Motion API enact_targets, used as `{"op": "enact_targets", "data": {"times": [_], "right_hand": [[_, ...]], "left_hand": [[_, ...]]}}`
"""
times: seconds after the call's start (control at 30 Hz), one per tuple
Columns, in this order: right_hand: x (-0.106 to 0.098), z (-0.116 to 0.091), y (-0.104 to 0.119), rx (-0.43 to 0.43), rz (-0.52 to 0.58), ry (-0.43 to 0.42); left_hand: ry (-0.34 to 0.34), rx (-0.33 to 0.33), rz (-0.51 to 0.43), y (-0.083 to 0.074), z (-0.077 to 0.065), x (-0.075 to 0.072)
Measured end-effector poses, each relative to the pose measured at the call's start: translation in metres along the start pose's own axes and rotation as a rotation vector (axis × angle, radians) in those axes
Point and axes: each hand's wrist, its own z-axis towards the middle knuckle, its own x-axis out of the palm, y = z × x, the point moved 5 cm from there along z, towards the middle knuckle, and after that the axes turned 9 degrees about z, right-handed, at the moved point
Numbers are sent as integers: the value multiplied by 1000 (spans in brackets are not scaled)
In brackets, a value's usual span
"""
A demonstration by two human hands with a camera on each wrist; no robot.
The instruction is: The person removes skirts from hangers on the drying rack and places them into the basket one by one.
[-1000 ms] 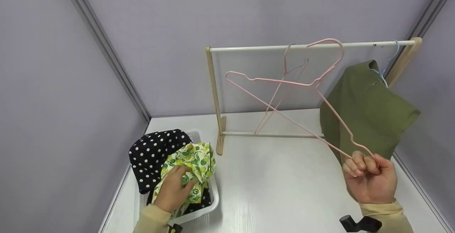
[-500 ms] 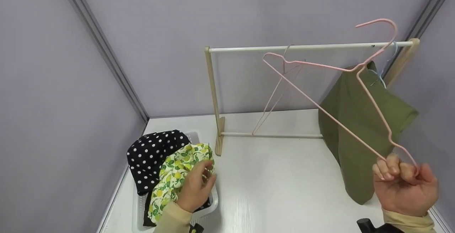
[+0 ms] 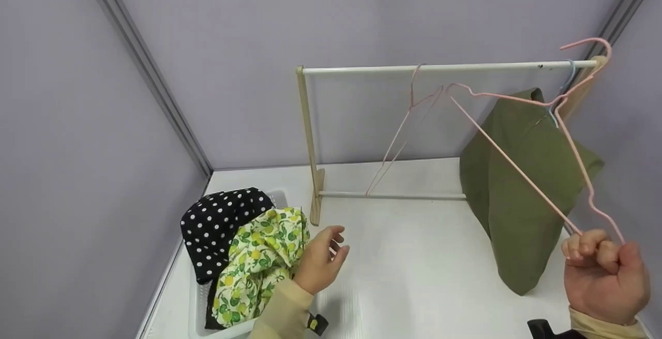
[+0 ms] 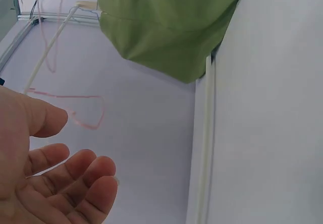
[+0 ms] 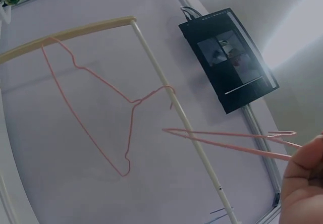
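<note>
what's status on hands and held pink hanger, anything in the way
Right hand gripping thin pink triangular hanger by one corner, bare. Left hand loosely curled, empty. Olive-green cloth behind it in head view; contact with hanger unclear.

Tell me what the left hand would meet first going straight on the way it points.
The left hand would likely meet the empty pink hanger hanging on the rack first; depth is unclear.

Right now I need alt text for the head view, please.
The right hand grips a bare pink hanger by one end, in front of a green garment hung toward the right end of the rail. The left hand, holding nothing, appears beside a lemon-print cloth and polka-dot cloth in a white basket; another hanger hangs mid-rail.
</note>
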Motion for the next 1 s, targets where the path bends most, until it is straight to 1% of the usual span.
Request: {"op": "enact_targets", "data": {"times": [0.1, 0.17, 0.23, 0.37, 0.5, 0.57, 0.7, 0.77, 0.83, 0.93, 1.0], "right_hand": [[-7, 6, -7, -35, -77, -23], [-10, 11, -13, -49, -119, -45], [-12, 17, -21, -55, -185, -51], [-15, 30, -39, -62, -379, -55], [-22, 39, -53, -54, -552, -54], [-27, 42, -60, -32, -615, -58], [-41, 44, -70, 40, -749, -76], [-48, 43, -73, 76, -804, -86], [-55, 40, -75, 109, -882, -98], [-65, 37, -79, 159, -980, -125], [-70, 35, -82, 193, -1054, -127]], "left_hand": [[32, -17, -6, -3, 1, 10], [58, -38, -17, -3, 0, 16], [79, -67, -30, -1, -3, 21], [98, -112, -50, 4, -9, 27], [108, -134, -74, 9, -16, 29], [104, -145, -82, 11, -19, 28], [93, -159, -77, 13, -25, 26], [93, -163, -78, 14, -27, 25], [96, -167, -80, 14, -28, 24], [101, -183, -89, 14, -29, 23], [102, -194, -92, 15, -30, 23]]}}
